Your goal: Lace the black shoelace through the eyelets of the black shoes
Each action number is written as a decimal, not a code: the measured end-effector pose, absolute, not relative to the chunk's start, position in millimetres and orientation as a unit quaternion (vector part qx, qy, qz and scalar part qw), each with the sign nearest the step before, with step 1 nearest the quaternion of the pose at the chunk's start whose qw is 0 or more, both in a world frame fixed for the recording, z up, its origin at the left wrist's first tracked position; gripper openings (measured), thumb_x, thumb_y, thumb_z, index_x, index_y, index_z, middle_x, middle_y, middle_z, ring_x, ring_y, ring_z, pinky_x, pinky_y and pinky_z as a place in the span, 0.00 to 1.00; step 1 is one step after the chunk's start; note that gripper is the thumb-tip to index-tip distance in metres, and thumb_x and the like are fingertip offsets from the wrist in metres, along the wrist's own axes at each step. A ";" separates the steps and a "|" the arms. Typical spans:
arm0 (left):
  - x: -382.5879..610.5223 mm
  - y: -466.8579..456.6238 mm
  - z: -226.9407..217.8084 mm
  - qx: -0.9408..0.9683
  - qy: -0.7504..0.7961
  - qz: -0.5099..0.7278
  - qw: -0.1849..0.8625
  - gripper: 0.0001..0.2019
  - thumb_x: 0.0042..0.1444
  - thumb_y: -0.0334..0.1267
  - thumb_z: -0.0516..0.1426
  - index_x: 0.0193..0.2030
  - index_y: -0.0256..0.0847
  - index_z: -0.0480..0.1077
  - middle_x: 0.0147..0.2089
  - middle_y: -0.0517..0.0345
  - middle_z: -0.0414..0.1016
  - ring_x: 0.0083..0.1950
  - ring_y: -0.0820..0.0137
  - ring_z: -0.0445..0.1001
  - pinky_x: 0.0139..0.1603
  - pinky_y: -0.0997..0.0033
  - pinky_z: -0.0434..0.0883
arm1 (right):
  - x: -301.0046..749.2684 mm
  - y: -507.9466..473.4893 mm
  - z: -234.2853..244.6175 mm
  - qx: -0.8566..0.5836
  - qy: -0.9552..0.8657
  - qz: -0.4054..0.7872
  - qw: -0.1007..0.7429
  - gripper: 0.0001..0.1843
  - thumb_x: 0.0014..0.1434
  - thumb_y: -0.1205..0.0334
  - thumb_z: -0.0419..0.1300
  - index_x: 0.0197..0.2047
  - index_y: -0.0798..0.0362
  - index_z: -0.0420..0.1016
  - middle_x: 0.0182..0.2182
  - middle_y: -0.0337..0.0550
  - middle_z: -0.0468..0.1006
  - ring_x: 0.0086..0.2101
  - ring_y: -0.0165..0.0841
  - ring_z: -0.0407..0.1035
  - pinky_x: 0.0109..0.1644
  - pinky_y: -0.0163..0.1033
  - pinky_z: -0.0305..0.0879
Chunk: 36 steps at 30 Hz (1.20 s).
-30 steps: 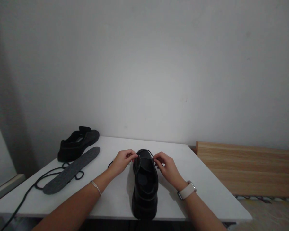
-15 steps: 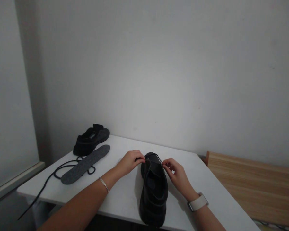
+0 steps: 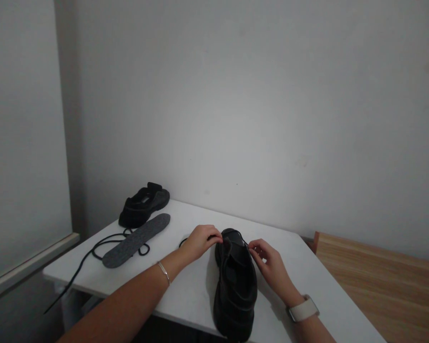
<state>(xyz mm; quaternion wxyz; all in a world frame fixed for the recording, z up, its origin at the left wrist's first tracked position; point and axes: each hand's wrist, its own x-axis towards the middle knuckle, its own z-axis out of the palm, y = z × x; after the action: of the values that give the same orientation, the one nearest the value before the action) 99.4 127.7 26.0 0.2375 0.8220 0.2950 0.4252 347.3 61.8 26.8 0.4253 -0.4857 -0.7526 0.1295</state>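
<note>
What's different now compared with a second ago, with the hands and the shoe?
Little has changed in the work itself. The camera swung left, so everything sits further right in the picture. Both hands stayed at the far end of the black shoe: the left hand and right hand keep pinching the thin black lace there. The second shoe, grey insole and loose lace lie as before on the white table.
</note>
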 end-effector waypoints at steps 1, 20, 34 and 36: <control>99.8 127.7 25.8 0.817 0.297 0.429 0.246 0.08 0.58 0.39 0.59 0.34 0.41 0.79 0.35 0.54 0.80 0.38 0.65 0.75 0.42 0.69 0.67 | 347.2 62.1 26.7 -0.485 -0.752 0.132 0.426 0.14 0.64 0.50 0.54 0.38 0.52 0.72 0.33 0.46 0.76 0.32 0.36 0.70 0.36 0.41 0.67; 112.8 126.8 18.1 0.669 0.275 0.508 0.467 0.11 0.47 0.41 0.65 0.32 0.36 0.72 0.26 0.58 0.73 0.28 0.71 0.70 0.31 0.72 0.68 | 349.0 64.5 22.3 -0.491 -0.752 0.129 0.419 0.13 0.64 0.51 0.54 0.38 0.51 0.72 0.34 0.44 0.77 0.32 0.36 0.71 0.35 0.40 0.67; 111.7 130.1 14.9 0.676 0.306 0.491 0.456 0.15 0.46 0.47 0.66 0.30 0.35 0.75 0.29 0.54 0.77 0.31 0.69 0.71 0.34 0.70 0.66 | 347.6 62.2 25.9 -0.492 -0.749 0.139 0.421 0.11 0.64 0.53 0.55 0.38 0.51 0.72 0.33 0.43 0.76 0.32 0.35 0.69 0.34 0.39 0.65; 108.7 132.2 14.8 0.689 0.307 0.468 0.461 0.13 0.46 0.44 0.65 0.30 0.34 0.76 0.26 0.55 0.76 0.28 0.70 0.71 0.31 0.70 0.66 | 348.3 62.1 27.0 -0.482 -0.754 0.129 0.427 0.10 0.64 0.55 0.55 0.37 0.51 0.72 0.33 0.44 0.75 0.34 0.36 0.69 0.36 0.40 0.65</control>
<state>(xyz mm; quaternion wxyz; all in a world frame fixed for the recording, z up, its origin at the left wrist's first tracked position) 108.7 132.2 14.8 0.4610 0.6890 0.3067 0.4677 348.3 62.1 27.0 0.4274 -0.4824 -0.7537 0.1289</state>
